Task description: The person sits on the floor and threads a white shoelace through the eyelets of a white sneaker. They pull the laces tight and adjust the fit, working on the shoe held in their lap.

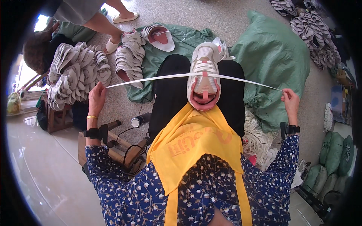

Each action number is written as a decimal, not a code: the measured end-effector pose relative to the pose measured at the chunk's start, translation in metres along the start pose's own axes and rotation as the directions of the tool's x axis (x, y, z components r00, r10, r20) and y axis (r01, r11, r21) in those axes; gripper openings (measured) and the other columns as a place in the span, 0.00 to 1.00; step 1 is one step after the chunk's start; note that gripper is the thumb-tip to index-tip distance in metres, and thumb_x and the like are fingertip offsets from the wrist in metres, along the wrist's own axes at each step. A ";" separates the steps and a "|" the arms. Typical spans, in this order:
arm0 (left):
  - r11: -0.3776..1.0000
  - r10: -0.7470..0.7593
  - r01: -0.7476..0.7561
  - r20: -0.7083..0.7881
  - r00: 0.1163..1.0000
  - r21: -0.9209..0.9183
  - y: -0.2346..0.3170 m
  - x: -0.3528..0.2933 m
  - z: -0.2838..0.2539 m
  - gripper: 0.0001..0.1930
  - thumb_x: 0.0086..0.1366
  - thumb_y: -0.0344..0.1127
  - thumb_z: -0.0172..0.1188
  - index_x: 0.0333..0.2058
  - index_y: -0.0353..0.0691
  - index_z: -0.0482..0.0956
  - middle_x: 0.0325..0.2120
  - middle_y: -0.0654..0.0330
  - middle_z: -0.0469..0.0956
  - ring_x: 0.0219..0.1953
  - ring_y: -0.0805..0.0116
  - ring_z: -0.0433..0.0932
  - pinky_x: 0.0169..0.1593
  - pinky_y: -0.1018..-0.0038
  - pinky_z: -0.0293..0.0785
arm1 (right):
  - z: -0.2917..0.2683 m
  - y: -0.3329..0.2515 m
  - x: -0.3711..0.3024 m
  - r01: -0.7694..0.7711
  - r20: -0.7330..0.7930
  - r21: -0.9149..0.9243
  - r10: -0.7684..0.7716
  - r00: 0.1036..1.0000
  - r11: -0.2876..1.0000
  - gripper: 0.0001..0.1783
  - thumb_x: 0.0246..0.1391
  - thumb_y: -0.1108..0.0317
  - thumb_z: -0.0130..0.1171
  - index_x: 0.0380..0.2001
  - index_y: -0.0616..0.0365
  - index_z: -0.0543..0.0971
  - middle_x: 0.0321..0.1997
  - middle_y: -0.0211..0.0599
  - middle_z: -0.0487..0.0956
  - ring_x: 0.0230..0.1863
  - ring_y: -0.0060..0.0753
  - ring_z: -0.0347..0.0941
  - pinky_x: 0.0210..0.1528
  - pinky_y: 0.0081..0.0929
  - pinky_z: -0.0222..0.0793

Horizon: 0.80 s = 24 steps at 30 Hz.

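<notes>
**Lace (151,78) stretched wide over a shoe (203,86)**

From where I stand, a plump green sack (271,49) looks biggest, slumped beyond the right knee. Grey-white uppers (75,75) nest in rows at the left, probably to save room. A yellow apron (196,139) covers the lap, likely as protection. The shoe sits between the black-clad knees (170,73), toe away and opening toward the person, seemingly so they steady it. Left hand (97,97) and right hand (290,99) are well apart, each pinching one lace end, so both halves run taut. Orange-red lettering (200,138) crosses the apron; I can make out no label on the shoe.
</notes>
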State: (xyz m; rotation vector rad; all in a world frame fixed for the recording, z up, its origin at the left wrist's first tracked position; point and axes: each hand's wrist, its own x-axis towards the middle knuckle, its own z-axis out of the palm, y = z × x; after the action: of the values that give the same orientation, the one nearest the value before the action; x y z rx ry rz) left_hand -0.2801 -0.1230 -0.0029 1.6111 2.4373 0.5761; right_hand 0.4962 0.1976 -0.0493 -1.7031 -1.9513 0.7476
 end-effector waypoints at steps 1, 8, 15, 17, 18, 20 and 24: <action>1.000 -0.008 0.008 0.007 1.000 -0.004 -0.001 0.001 -0.002 0.06 0.64 0.25 0.62 0.33 0.33 0.73 0.22 0.52 0.75 0.24 0.56 0.75 0.32 0.64 0.71 | -0.001 0.003 0.002 0.006 -0.006 0.003 -0.006 1.000 1.000 0.07 0.65 0.74 0.59 0.44 0.62 0.84 0.32 0.30 0.84 0.27 0.20 0.80 0.29 0.20 0.78; 0.996 0.085 -0.085 0.030 0.996 0.009 0.009 0.013 -0.015 0.07 0.63 0.27 0.63 0.33 0.33 0.73 0.24 0.51 0.75 0.25 0.55 0.74 0.33 0.64 0.71 | 0.000 -0.025 0.005 -0.093 0.146 -0.152 0.116 0.983 0.984 0.09 0.64 0.67 0.62 0.33 0.62 0.82 0.23 0.30 0.81 0.20 0.19 0.77 0.22 0.20 0.75; 0.968 0.250 -0.251 0.067 0.966 0.012 0.076 0.083 -0.037 0.06 0.64 0.29 0.62 0.35 0.33 0.76 0.24 0.47 0.76 0.26 0.49 0.74 0.34 0.61 0.71 | 0.027 -0.123 0.042 -0.157 0.649 0.015 0.109 0.752 0.987 0.13 0.61 0.67 0.65 0.25 0.62 0.79 0.20 0.30 0.80 0.19 0.20 0.77 0.22 0.22 0.75; 0.971 0.237 -0.232 -0.173 0.956 0.049 0.107 0.110 -0.054 0.06 0.65 0.30 0.61 0.35 0.33 0.78 0.24 0.48 0.77 0.26 0.50 0.75 0.34 0.63 0.72 | 0.014 -0.152 0.064 -0.152 0.633 0.257 -0.048 0.772 0.954 0.08 0.63 0.68 0.64 0.32 0.62 0.82 0.29 0.33 0.84 0.27 0.21 0.81 0.32 0.20 0.80; 0.981 0.189 -0.191 -0.351 0.917 0.030 0.129 0.118 -0.063 0.06 0.65 0.31 0.61 0.35 0.33 0.79 0.24 0.48 0.78 0.26 0.52 0.76 0.34 0.63 0.72 | 0.011 -0.159 0.067 -0.173 0.478 0.453 -0.074 0.875 0.875 0.08 0.64 0.68 0.63 0.36 0.63 0.82 0.32 0.34 0.84 0.30 0.21 0.82 0.36 0.20 0.80; 0.986 0.153 -0.167 -0.481 0.863 0.014 0.135 0.120 -0.061 0.06 0.66 0.32 0.61 0.35 0.34 0.79 0.24 0.50 0.78 0.25 0.57 0.77 0.34 0.65 0.73 | 0.011 -0.172 0.069 -0.080 0.118 0.776 -0.019 0.993 0.625 0.09 0.66 0.68 0.61 0.43 0.64 0.82 0.38 0.38 0.85 0.35 0.22 0.83 0.43 0.20 0.81; 0.967 0.190 -0.188 -0.006 0.982 -0.172 0.141 0.075 0.005 0.06 0.66 0.31 0.60 0.34 0.33 0.79 0.22 0.54 0.77 0.25 0.70 0.74 0.32 0.69 0.72 | 0.048 -0.198 0.022 -0.201 0.329 0.739 -0.083 0.941 0.643 0.12 0.68 0.68 0.60 0.47 0.65 0.80 0.44 0.42 0.86 0.34 0.23 0.82 0.43 0.20 0.82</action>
State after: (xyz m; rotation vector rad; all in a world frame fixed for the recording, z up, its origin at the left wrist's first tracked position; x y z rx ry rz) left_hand -0.1896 -0.0050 0.0548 1.7787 2.1722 0.7822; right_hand 0.3128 0.1957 0.0435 -1.1341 -1.3921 1.7004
